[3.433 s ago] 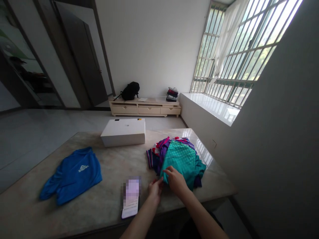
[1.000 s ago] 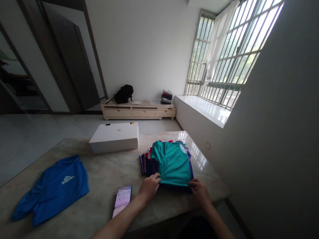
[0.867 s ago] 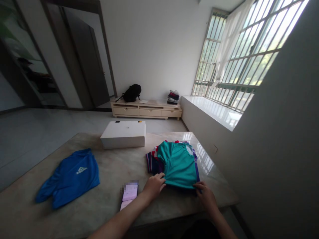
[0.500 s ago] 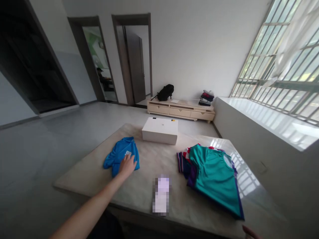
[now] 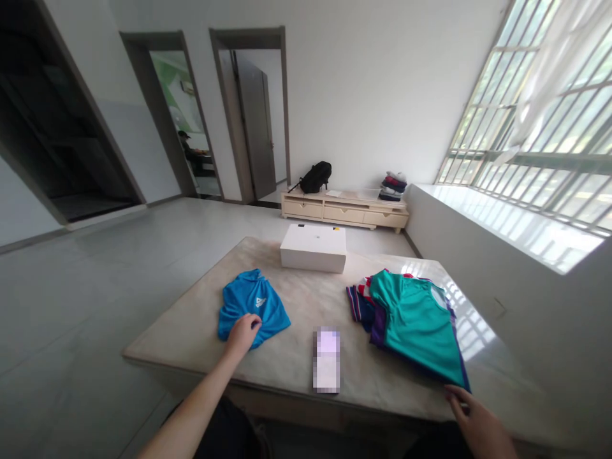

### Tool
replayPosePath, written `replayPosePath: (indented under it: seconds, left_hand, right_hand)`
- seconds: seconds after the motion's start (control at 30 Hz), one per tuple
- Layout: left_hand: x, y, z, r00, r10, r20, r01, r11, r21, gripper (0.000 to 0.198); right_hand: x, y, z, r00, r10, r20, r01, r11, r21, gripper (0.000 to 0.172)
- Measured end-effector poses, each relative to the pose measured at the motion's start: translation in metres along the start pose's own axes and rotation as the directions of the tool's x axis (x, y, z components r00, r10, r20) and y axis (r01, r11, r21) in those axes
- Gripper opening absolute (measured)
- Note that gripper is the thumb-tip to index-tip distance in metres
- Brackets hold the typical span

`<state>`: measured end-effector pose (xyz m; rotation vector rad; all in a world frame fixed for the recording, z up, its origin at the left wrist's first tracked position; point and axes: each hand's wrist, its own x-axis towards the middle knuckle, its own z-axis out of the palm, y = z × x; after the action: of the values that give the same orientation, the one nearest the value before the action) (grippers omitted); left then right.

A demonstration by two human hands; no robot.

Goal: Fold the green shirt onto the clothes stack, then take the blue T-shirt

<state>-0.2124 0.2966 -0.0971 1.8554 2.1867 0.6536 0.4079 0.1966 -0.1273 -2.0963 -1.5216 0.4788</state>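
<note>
On the left of the table lies a blue shirt (image 5: 272,312) with a white logo, loosely bunched. My left hand (image 5: 245,330) is at its near side, fingers curled together in a pinch on the cloth. At the right lies a teal shirt (image 5: 421,325) on top of other shirts, with purple, navy-striped and red-and-white checked cloth showing beneath. My right hand (image 5: 473,414) is beside its near right corner at the table edge, fingers slightly apart, with nothing visible in them. Between the two sets of clothes is a pixelated, phone-shaped object (image 5: 327,360).
A white box (image 5: 313,248) stands at the far edge of the table (image 5: 191,325). Beyond it, a low wooden cabinet (image 5: 344,213) bears a black backpack (image 5: 316,177) and a stack of folded clothes (image 5: 393,186). Through a doorway sits a person (image 5: 191,150).
My left hand has gone from spread fingers to a closed pinch, and the blue shirt has shifted and changed shape, reaching further right. My right hand has come further into view near the teal shirt.
</note>
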Motion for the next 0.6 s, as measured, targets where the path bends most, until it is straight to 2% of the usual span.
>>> replayPosePath:
  seconds: [0.1, 0.2, 0.3, 0.37, 0.43, 0.47, 0.5, 0.53, 0.57, 0.6]
  left_hand:
    - [-0.012, 0.016, -0.009, 0.996, -0.03, -0.085, 0.026, 0.998, -0.051, 0.012]
    - [-0.015, 0.029, -0.021, 0.988, -0.07, -0.14, 0.052, 0.99, -0.13, 0.012]
    - [-0.011, 0.045, -0.034, 0.978, -0.085, -0.193, 0.036, 0.969, -0.245, 0.014]
    - [-0.018, 0.064, -0.043, 0.969, -0.08, -0.235, 0.001, 0.947, -0.322, 0.019]
    - [-0.045, 0.093, -0.052, 0.964, -0.054, -0.261, -0.053, 0.921, -0.386, 0.025]
    - [-0.067, 0.112, -0.056, 0.968, -0.021, -0.252, -0.09, 0.903, -0.42, 0.028]
    - [-0.095, 0.132, -0.061, 0.972, 0.024, -0.233, -0.13, 0.883, -0.45, 0.029]
    - [-0.125, 0.152, -0.066, 0.976, 0.103, -0.19, -0.185, 0.85, -0.493, 0.029]
    - [-0.158, 0.172, -0.07, 0.967, 0.246, -0.069, -0.238, 0.766, -0.598, 0.028]
    - [-0.19, 0.189, -0.075, 0.905, 0.413, 0.1, -0.236, 0.685, -0.689, 0.027]
  right_hand:
    - [-0.009, -0.007, -0.001, 1.0, -0.026, -0.011, 0.026, 0.998, -0.064, 0.047]
    - [-0.024, -0.015, -0.004, 1.0, -0.025, 0.008, 0.026, 0.988, -0.155, 0.05]
    - [-0.044, -0.023, -0.008, 0.999, -0.04, -0.001, 0.039, 0.971, -0.234, 0.051]
    - [-0.061, -0.032, -0.007, 0.996, -0.077, -0.039, 0.067, 0.976, -0.205, 0.049]
    - [-0.083, -0.048, 0.002, 0.994, -0.099, -0.049, 0.097, 0.994, -0.046, 0.047]
    - [-0.097, -0.058, 0.011, 0.996, -0.093, -0.008, 0.094, 0.99, 0.103, 0.047]
    - [-0.113, -0.069, 0.022, 0.994, -0.085, 0.067, 0.062, 0.958, 0.281, 0.05]
    - [-0.129, -0.08, 0.034, 0.979, -0.09, 0.185, -0.006, 0.887, 0.462, 0.054]
    - [-0.145, -0.091, 0.047, 0.946, -0.119, 0.301, -0.09, 0.796, 0.599, 0.058]
    - [-0.16, -0.1, 0.059, 0.907, -0.157, 0.391, -0.168, 0.716, 0.678, 0.061]
